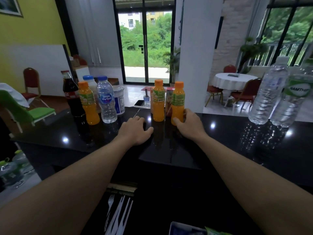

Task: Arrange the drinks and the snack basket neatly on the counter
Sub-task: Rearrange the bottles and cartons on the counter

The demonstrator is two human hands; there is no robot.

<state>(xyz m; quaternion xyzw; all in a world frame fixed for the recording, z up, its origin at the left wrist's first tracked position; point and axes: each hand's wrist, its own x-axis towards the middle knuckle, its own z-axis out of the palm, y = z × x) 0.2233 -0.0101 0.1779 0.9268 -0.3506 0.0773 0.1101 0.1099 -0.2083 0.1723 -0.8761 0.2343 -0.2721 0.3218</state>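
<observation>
On the black counter (pixel 220 141) my right hand (pixel 189 126) grips the base of an orange juice bottle (pixel 178 100) that stands upright. A second orange juice bottle (pixel 158 100) stands just left of it, with a juice carton (pixel 169 100) behind them. My left hand (pixel 135 131) rests palm down on the counter with fingers spread, holding nothing. At the left stand a cola bottle (pixel 72 95), a third orange juice bottle (pixel 87 104), a small water bottle (pixel 106 100), a milk bottle (pixel 90 83) and a white tub (pixel 119 100). No snack basket is clearly in view.
Two large water bottles (pixel 269 92) (pixel 294 97) stand at the counter's right. White plastic cutlery (pixel 116 216) and a tray corner (pixel 183 228) lie on a lower shelf near me. More bottles (pixel 13 168) sit at lower left. A phone (pixel 139 102) lies beyond the counter.
</observation>
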